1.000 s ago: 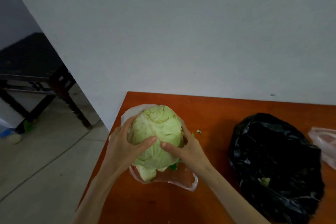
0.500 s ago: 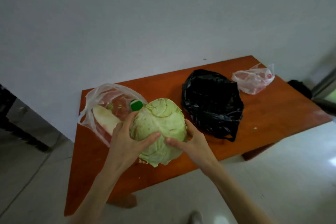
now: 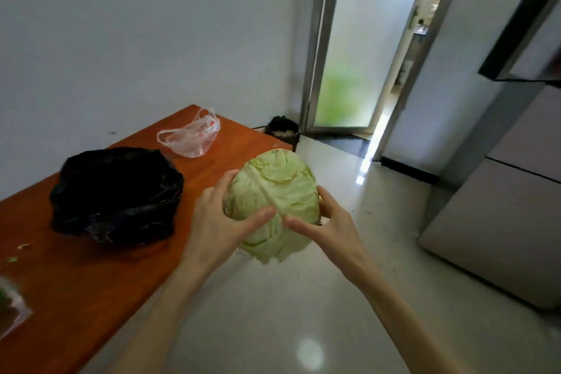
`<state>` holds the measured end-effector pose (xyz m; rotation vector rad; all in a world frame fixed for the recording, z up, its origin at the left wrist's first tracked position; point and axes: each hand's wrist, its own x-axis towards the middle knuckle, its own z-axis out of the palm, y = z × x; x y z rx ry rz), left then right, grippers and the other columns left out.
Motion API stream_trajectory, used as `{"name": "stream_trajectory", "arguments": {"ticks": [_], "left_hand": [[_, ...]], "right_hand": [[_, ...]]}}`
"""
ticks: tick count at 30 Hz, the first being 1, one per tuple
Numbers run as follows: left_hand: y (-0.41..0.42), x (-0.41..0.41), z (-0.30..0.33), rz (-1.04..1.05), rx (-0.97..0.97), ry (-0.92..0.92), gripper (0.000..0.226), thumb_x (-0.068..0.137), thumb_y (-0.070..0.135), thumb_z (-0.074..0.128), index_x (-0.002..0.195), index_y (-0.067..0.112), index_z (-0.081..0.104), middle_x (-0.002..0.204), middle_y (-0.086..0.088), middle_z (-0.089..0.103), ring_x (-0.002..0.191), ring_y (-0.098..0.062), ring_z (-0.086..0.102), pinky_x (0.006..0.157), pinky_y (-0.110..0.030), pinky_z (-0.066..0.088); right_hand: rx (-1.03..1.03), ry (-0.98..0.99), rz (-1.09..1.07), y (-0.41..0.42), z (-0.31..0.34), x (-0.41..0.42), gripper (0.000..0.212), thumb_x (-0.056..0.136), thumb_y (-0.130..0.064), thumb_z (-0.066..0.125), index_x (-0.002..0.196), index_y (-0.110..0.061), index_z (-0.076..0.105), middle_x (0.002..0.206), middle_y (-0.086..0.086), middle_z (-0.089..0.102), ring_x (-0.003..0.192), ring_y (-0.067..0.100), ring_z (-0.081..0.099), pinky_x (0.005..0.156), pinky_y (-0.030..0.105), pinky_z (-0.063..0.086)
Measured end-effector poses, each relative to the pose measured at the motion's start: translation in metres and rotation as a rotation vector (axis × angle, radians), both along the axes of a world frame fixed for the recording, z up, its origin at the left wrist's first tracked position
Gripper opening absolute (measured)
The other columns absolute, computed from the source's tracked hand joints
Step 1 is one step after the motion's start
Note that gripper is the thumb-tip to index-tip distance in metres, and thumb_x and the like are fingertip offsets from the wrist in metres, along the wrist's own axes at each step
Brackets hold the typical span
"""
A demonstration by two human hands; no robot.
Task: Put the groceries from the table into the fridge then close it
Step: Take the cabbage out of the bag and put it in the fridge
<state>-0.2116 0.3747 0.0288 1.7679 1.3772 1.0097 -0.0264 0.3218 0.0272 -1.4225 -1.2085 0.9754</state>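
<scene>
On the orange table (image 3: 91,267) a black bag (image 3: 115,194) sits, with a clear plastic bag (image 3: 189,138) beyond it near the table's far end. Off the table's edge, above the floor, the left hand (image 3: 218,222) and right hand (image 3: 329,223) grip a cabbage (image 3: 273,191) between them, fingers curled round its sides. The fridge (image 3: 501,222) stands right of the table, its upper door swung open.

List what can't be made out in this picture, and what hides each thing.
- Black bag on the table, head view: the opaque plastic hides its contents.
- Clear bag at the left edge: cut off by the frame.
- Fridge: cropped at the right edge; the inside is out of view.
- Cabbage underside: hidden by the left hand and right hand.
- Room past the doorway: too bright and too small.
</scene>
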Motion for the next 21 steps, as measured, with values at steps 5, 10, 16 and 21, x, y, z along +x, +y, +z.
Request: {"name": "stream_trajectory", "arguments": {"ticks": [5, 10, 16, 21], "left_hand": [[-0.02, 0.164, -0.004, -0.244, -0.018, -0.168, 0.094, 0.044, 0.073, 0.07, 0.129, 0.045, 0.04, 0.125, 0.006, 0.045, 0.115, -0.014, 0.049, 0.093, -0.043, 0.05], [-0.03, 0.29, 0.006, -0.468, 0.014, -0.158, 0.083, 0.045, 0.071, 0.068, 0.121, 0.05, 0.042, 0.116, 0.008, 0.048, 0.112, -0.013, 0.049, 0.094, -0.04, 0.049], [-0.023, 0.418, 0.013, -0.689, 0.112, -0.148, 0.069, 0.045, 0.071, 0.065, 0.108, 0.063, 0.038, 0.104, 0.03, 0.044, 0.109, -0.012, 0.049, 0.093, -0.033, 0.046], [0.01, 0.527, 0.009, -0.834, 0.083, -0.19, 0.087, 0.046, 0.073, 0.071, 0.124, 0.045, 0.046, 0.121, 0.01, 0.054, 0.114, -0.009, 0.052, 0.097, -0.039, 0.047]], "right_hand": [[0.038, -0.079, -0.22, -0.056, 0.018, 0.149, 0.074, 0.056, -0.038, 0.086, 0.12, -0.045, 0.049, 0.114, -0.017, 0.062, 0.101, -0.003, 0.06, 0.083, 0.023, 0.053], [0.048, -0.096, -0.446, -0.102, 0.025, 0.251, 0.089, 0.054, -0.04, 0.082, 0.134, -0.029, 0.045, 0.119, -0.012, 0.061, 0.105, -0.004, 0.057, 0.084, 0.015, 0.049], [0.092, -0.077, -0.692, -0.122, 0.017, 0.346, 0.082, 0.057, -0.031, 0.085, 0.13, -0.033, 0.046, 0.112, -0.024, 0.06, 0.104, -0.013, 0.055, 0.085, 0.01, 0.046], [0.093, -0.105, -0.822, -0.108, 0.016, 0.434, 0.087, 0.055, -0.039, 0.087, 0.132, -0.03, 0.049, 0.115, -0.021, 0.062, 0.107, -0.006, 0.057, 0.096, 0.03, 0.049]]}}
